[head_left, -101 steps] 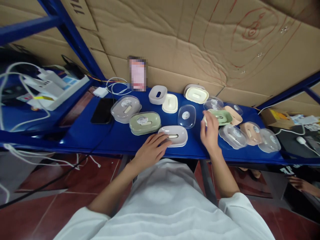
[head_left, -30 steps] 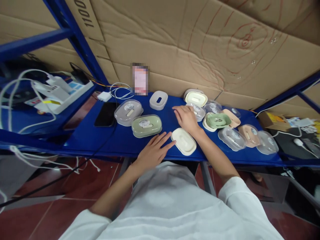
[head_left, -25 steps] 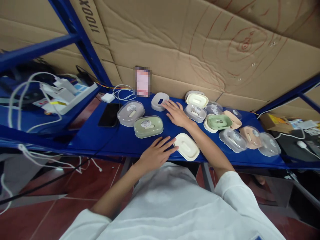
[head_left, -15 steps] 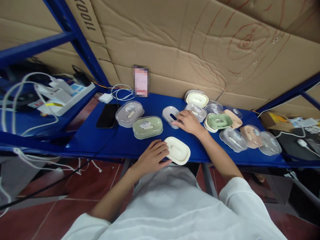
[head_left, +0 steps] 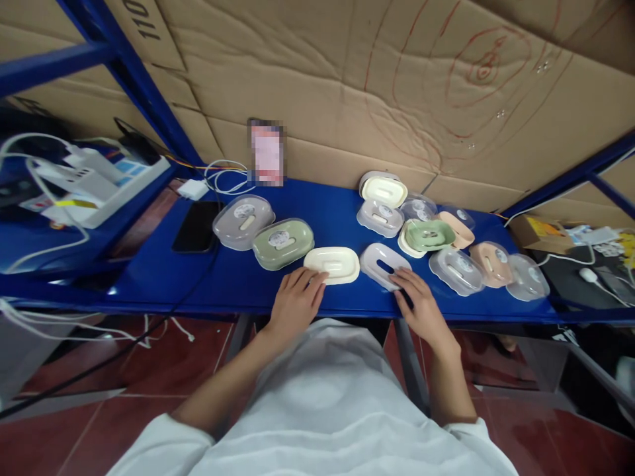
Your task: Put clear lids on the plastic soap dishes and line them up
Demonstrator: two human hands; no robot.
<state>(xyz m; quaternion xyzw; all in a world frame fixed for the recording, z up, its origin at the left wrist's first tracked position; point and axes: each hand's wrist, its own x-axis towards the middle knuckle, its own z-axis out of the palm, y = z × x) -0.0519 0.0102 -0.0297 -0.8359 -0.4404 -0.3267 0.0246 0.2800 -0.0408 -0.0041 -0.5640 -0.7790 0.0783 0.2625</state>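
Note:
My left hand [head_left: 297, 301] has its fingers and thumb at the near left edge of a cream oval soap-box tray [head_left: 340, 268], which lies flat on the blue table. To its right is a pale grey-lilac oval soap-box part [head_left: 374, 264] with a long dark slot. My right hand [head_left: 419, 307] grips the right edge of that part, thumb nearest me. Left of the tray sit a green soap box [head_left: 282, 244] and a grey soap box [head_left: 238, 225], both under clear labelled covers.
Several soap boxes and parts cluster at the right, among them a green tray [head_left: 429, 236] and a peach box [head_left: 491, 264]. A black phone [head_left: 196, 228] lies at the left near a white charger [head_left: 193, 190]. Blue frame posts and cardboard [head_left: 297, 79] enclose the back.
My right hand has drawn the grey-lilac part nearer and to the right. With my left hand, the cream tray has shifted away from the table's front edge and now lies level.

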